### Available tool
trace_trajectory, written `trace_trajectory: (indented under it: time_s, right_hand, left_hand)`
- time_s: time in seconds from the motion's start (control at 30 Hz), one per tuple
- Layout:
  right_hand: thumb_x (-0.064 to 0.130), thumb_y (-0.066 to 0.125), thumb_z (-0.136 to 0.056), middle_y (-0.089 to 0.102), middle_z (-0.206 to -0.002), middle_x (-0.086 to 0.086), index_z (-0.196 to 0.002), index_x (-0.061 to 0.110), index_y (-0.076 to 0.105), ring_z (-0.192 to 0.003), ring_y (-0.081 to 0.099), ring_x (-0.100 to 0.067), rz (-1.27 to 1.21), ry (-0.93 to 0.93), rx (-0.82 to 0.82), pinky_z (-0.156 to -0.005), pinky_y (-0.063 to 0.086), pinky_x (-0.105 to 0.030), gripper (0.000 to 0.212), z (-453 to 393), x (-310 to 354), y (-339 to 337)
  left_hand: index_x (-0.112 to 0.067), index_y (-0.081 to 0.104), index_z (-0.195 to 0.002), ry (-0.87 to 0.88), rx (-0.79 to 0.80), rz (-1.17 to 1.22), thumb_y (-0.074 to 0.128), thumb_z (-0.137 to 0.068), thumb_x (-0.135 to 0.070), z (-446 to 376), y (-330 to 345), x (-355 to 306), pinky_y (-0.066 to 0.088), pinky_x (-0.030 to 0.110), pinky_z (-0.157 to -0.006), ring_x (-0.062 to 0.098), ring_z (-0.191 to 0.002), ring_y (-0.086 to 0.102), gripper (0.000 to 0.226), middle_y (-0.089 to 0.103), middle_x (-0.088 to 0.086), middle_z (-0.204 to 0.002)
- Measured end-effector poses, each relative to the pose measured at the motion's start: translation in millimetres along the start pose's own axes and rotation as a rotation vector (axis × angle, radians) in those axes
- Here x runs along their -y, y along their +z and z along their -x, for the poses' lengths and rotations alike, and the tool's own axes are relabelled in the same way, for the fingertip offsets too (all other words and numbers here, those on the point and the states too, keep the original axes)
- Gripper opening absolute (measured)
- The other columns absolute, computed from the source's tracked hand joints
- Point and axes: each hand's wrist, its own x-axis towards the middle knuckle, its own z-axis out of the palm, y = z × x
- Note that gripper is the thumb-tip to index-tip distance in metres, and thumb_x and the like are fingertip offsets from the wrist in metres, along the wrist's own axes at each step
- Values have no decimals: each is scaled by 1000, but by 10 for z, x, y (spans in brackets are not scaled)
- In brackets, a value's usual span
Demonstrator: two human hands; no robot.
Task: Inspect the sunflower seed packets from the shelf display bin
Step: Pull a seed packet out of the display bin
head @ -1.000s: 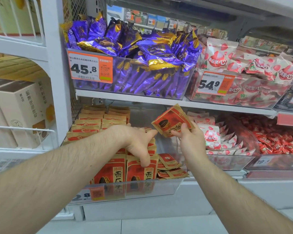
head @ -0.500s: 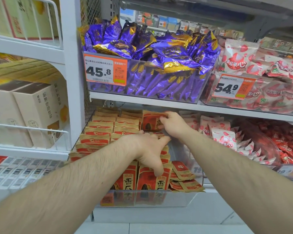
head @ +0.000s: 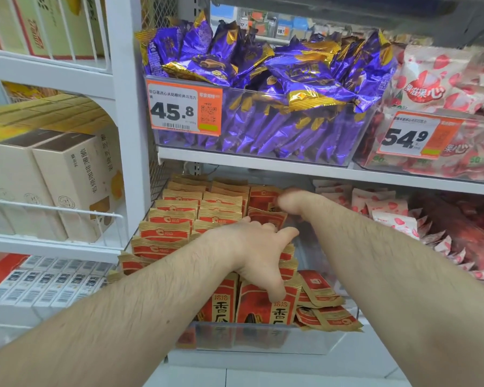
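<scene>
From the head camera, looking down along both bare forearms, the sunflower seed packets (head: 176,233) stand in tight rows, red and tan, inside a clear display bin (head: 263,337) on the lower shelf. The left hand (head: 259,252) lies over the front rows, palm down, fingers spread and reaching over the packet tops, the thumb pointing down against the face of a front packet (head: 266,308); it looks like it presses on them rather than grips any one. The right hand (head: 289,201) reaches deeper into the bin, at the back row, its fingers on a red packet (head: 264,198) there; the hand is blurred, so I cannot tell whether it pinches the packet or only touches it. A few loose packets (head: 323,303) lie flat in the bin's right front corner. On the shelf above sits a clear bin of purple and gold wrapped sweets (head: 263,79) with an orange price tag (head: 183,108) reading 45.8, and just beside it to the right a bin of white and red bags (head: 442,88) tagged 54.9. More white and red bags (head: 386,208) fill the bin right of the seeds. To the left, beige boxes (head: 67,180) stand behind a white wire rail.
</scene>
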Motion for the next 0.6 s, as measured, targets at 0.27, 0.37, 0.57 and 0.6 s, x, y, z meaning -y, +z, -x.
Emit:
trace_trajectory:
  time_s: [0.27,0.37,0.57,0.6]
  right_hand:
    - [15,40,-98,68,-87,-10,-92,14,58,-63,58,-20,-331,78,62,-63,44,-26,20,-3,8,24]
    - [17,45,-91,59,-75,-3,-84,17,53,-64,55,-20,-648,97,10,-64,41,-29,10,101,-50,31]
    - [-12,53,-75,57,-61,3,-61,14,58,-70,51,-20,-544,4,29,-65,42,-29,30,259,-252,84]
    - [-8,59,-84,66,-75,1,-78,10,69,-77,57,-18,-482,-19,18,-70,45,-28,21,268,-266,109]
  left_hand:
    - [-37,3,-153,-8,-10,7,73,-67,-57,30,10,-5,33,46,-111,31,-134,35,113,33,7,-151]
    - [-38,4,-152,-11,-9,21,73,-67,-56,25,0,3,36,47,-109,30,-133,36,112,35,7,-149]
    - [-41,1,-152,-19,21,28,74,-64,-56,7,7,20,40,49,-105,29,-131,36,115,34,5,-149]
    - [-41,1,-152,-22,22,29,74,-64,-56,5,1,17,40,49,-105,29,-132,36,115,33,5,-150]
